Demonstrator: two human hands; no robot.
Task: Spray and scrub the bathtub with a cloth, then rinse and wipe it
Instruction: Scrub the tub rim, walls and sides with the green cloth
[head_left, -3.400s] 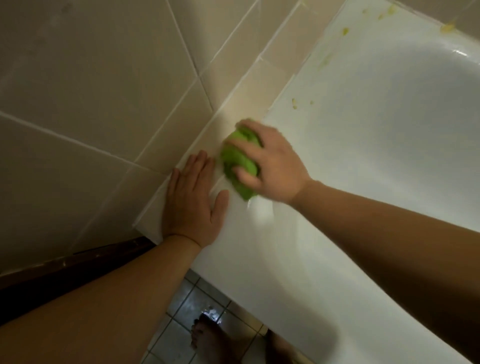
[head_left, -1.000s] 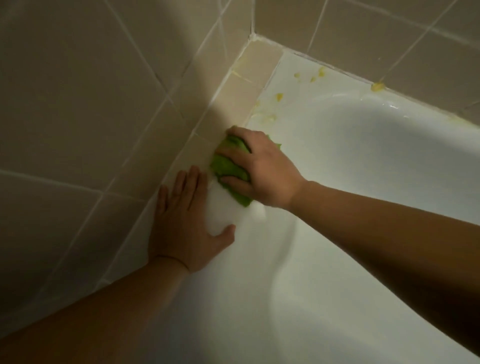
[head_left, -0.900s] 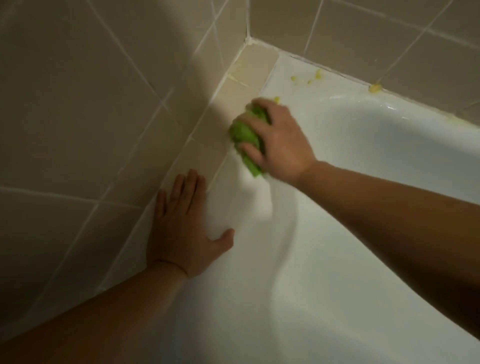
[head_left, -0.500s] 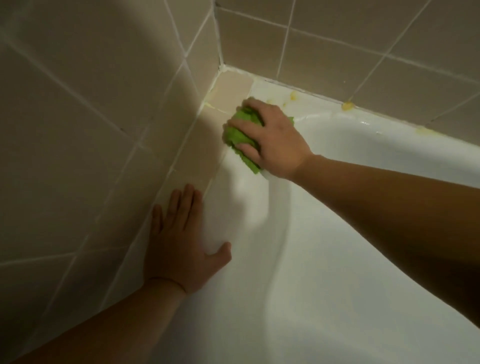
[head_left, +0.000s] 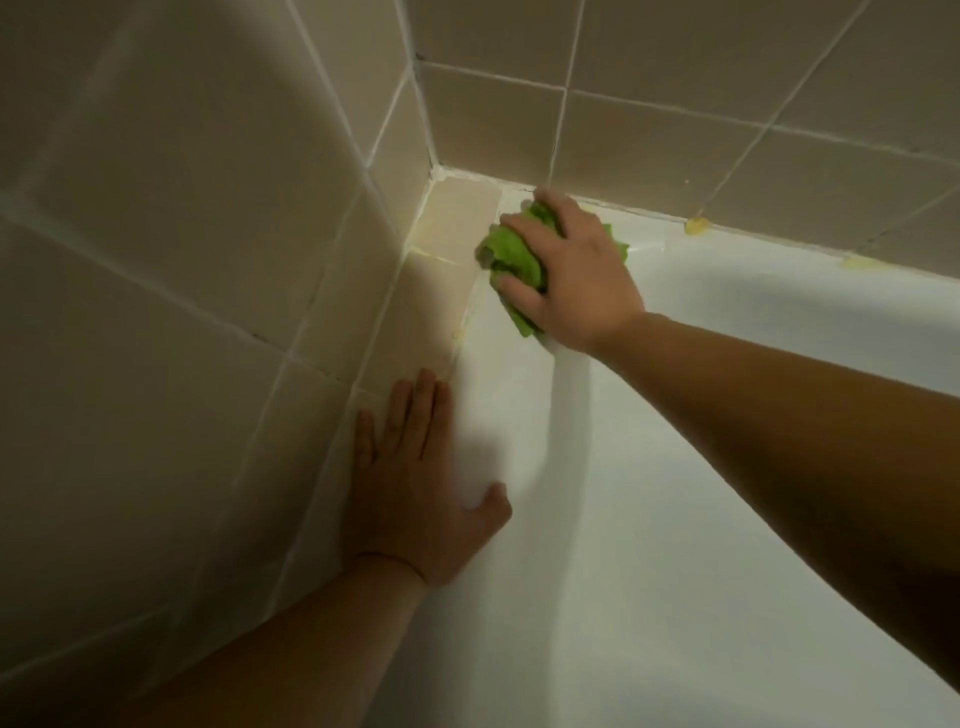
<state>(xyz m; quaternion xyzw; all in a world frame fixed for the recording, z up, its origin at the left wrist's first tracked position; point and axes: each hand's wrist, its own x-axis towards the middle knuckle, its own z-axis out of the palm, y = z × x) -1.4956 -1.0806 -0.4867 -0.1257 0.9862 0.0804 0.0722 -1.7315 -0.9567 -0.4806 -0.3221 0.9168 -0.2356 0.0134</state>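
1. Right hand (head_left: 574, 270) reaches in from the right on a long bare forearm, stretched toward the far corner of the white glossy bathtub (head_left: 675, 493), palm down, knuckles toward the camera.
2. Its grip is closed around a crumpled bright green cloth (head_left: 511, 254): fingers curl over the top and front of the wad, and green folds bulge out between them and below the palm.
3. That cloth sits pressed on the tub's flat white rim, right in the corner where the two beige tiled walls (head_left: 208, 234) meet, just beside a narrow beige tiled ledge (head_left: 457, 223) that runs along the left wall.
4. Left hand (head_left: 415, 488) comes up from the bottom edge on a bare forearm and lies flat on the rim near the left wall, well apart from the cloth.
5. Its grip is fully open: four fingers straight and together, pointing toward the corner, thumb spread out to the right over the tub's inner slope; it holds nothing.
6. Yellowish blobs of residue (head_left: 697, 225) cling to the seam between the back wall and the rim, to the right of the cloth.
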